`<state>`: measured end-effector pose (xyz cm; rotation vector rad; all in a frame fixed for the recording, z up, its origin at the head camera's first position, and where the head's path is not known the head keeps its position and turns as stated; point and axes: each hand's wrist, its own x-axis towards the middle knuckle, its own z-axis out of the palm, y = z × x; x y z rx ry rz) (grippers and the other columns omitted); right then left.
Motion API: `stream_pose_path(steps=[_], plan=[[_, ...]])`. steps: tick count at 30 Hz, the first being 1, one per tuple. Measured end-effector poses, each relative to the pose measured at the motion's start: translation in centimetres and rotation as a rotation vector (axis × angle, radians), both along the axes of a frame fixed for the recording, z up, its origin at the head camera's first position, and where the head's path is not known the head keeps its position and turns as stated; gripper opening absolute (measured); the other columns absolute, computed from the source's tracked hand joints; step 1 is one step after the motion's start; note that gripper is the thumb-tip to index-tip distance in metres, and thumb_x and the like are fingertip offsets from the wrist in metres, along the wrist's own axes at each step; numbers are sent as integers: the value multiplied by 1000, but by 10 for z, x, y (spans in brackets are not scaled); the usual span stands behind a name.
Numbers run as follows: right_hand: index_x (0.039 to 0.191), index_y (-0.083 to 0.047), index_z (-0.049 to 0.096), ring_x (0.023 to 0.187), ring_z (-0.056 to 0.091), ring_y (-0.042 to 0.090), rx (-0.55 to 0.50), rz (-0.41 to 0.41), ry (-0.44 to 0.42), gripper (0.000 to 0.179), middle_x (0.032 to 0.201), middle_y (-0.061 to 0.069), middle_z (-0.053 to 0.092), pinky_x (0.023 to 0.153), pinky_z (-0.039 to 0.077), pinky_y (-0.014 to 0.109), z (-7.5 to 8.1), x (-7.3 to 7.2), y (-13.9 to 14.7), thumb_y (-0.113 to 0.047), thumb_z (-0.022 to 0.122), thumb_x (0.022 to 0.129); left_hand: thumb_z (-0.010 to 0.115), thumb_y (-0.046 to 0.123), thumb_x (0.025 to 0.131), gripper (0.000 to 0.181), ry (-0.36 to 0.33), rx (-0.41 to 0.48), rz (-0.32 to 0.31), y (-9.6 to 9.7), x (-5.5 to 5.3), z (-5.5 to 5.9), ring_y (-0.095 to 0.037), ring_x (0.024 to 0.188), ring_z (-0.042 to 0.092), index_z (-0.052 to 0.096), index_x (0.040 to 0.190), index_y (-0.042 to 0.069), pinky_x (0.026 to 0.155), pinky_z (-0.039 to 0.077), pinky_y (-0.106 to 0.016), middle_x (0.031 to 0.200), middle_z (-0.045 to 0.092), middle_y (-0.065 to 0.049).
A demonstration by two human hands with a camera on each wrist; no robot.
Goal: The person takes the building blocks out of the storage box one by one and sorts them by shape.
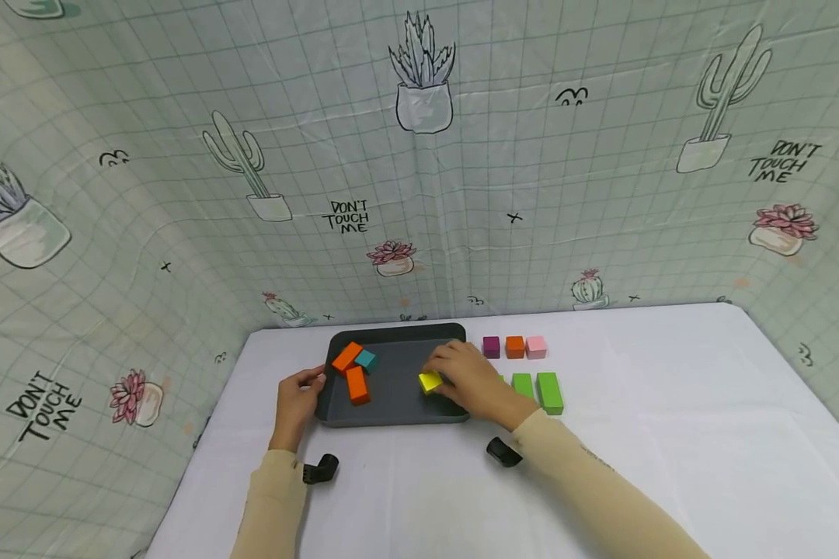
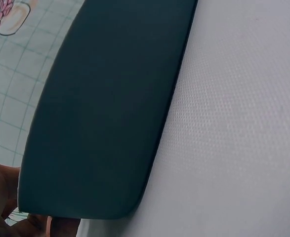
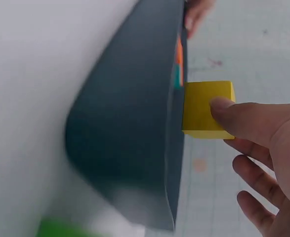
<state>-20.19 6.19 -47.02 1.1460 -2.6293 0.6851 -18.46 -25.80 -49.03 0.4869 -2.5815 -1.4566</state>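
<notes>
Long beige sleeves cover 2 forearms. The left sleeve (image 1: 271,505) looks plain; the right sleeve (image 1: 604,501) bears 1 thin row of small dark markings (image 1: 597,459). Near the left cuff sits a bent black device (image 1: 321,469); near the right, a stubby, rounded black device (image 1: 504,452).

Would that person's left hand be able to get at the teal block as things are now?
Probably yes: the left hand holds the left edge of the tray, and nothing covers the teal block from above, though the hand would likely have to let go and reach over the orange blocks.
</notes>
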Motion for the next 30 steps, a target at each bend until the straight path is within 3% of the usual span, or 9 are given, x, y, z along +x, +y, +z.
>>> stream_pose_path(steps=[9, 16, 30], plan=[[112, -8, 78, 109, 62, 29, -88, -106, 60, 35, 114, 6, 73, 97, 49, 48, 3, 1, 53, -4, 92, 80, 60, 6, 106, 30, -2, 6, -7, -2, 2, 0, -27, 98, 54, 70, 130, -8, 70, 41, -22, 110, 67, -26], [113, -5, 78, 109, 62, 33, -92, -183, 75, 37, 116, 10, 75, 97, 49, 52, 2, 5, 93, 0, 91, 79, 60, 6, 106, 30, -2, 11, -9, -2, 0, 0, -31, 102, 55, 70, 130, -8, 71, 41, -24, 110, 67, -27], [115, -2, 78, 103, 64, 34, -126, -248, 155, 42, 110, 10, 74, 92, 50, 56, -14, 19, 150, 2, 92, 76, 58, 8, 106, 33, -30, 21, -10, -2, -1, -3, -33, 108, 53, 68, 134, -7, 75, 42, -25, 119, 64, -29]])
